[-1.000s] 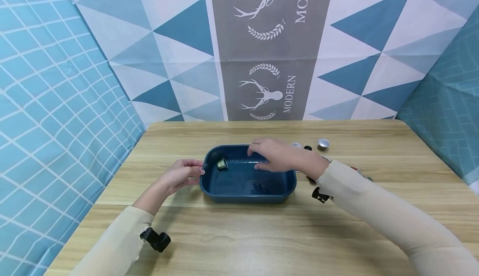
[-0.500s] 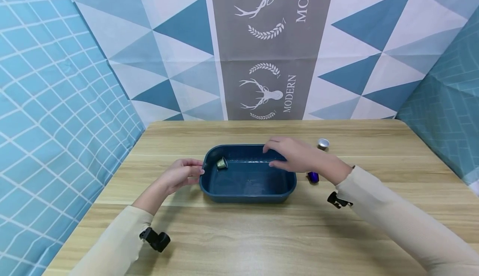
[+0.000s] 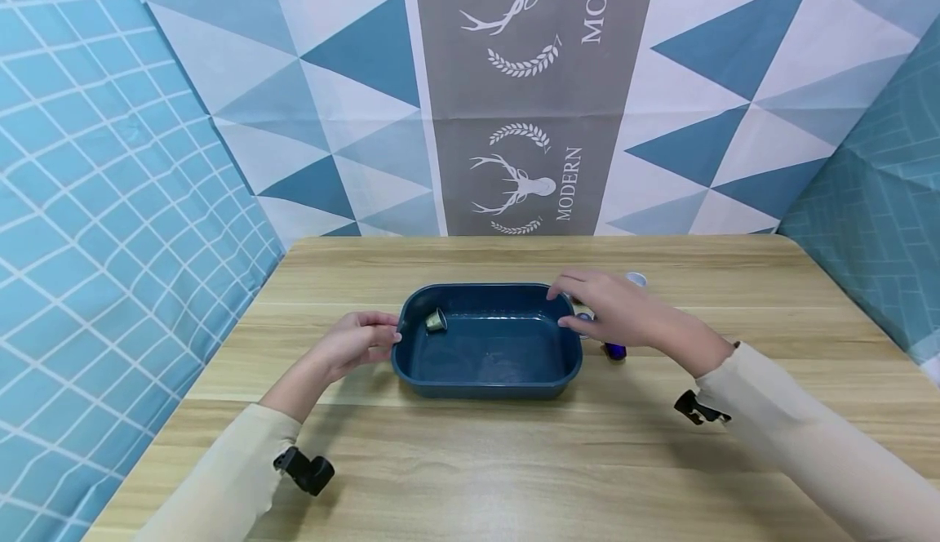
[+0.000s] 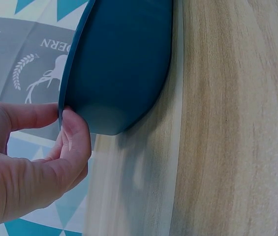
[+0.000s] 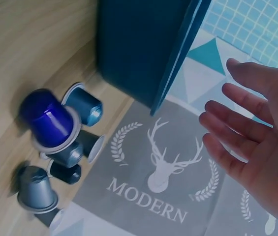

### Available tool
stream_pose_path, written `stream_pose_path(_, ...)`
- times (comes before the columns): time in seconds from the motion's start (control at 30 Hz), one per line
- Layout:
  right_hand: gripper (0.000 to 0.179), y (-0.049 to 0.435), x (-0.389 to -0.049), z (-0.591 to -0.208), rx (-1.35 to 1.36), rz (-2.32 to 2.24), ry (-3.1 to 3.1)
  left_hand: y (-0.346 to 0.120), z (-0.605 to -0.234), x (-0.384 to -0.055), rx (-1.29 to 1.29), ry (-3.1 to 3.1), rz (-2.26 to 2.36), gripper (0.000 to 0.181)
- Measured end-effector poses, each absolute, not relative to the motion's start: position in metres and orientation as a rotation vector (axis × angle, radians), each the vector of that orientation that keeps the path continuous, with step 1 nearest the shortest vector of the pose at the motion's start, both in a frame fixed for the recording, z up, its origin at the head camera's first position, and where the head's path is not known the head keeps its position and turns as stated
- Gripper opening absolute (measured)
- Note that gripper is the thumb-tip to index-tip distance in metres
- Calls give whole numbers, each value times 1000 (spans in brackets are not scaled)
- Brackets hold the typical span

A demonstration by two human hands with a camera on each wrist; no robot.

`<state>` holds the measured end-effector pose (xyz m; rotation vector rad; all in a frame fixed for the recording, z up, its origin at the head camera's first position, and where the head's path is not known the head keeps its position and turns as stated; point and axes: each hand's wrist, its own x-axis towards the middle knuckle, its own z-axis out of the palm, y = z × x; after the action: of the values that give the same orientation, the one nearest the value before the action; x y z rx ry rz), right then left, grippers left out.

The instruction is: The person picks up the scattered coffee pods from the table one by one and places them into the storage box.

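Left hand (image 3: 360, 338) pinches the rim of the dark blue tray (image 3: 485, 354) at its left end; left wrist view has finger and thumb closed on the thin wall. Right hand (image 3: 613, 309) loosely spread, fingers only slightly bent, palm bare in the right wrist view, nothing held. It hangs by the tray's right end, right of centre in the head frame; wrist view shows it apart from the rim.

Tray sits mid-frame in the head view, on the wooden table (image 3: 477, 477). Gold pod (image 3: 436, 320) lies tipped inside, towards the tray's upper left corner. Other pods bunch just right of the tray, partly behind the right hand. Left side of the right wrist frame: blue pod (image 5: 47, 118), teal pod (image 5: 83, 104), grey pod (image 5: 36, 183), dark pod (image 5: 66, 173), more overlapped; count unclear.

Step in hand, my read: steadying the tray, right hand working around the pods. Light, firm pinch is best, no lifting, so the tray neither tilts nor skids. Right hand should clear the rim and come at one pod from above, fingertips on its sides. Pods taper and probably roll, so avoid sweeping sideways into the bunch.
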<state>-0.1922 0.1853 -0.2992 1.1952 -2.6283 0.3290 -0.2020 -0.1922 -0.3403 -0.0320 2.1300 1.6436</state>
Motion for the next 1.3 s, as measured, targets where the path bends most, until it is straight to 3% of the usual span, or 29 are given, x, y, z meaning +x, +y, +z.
stream_pose_path(1.3, 30, 240, -185, -345, 1189, 181, -2533, -195, -342, -204, -48, 2121, 1635, 44)
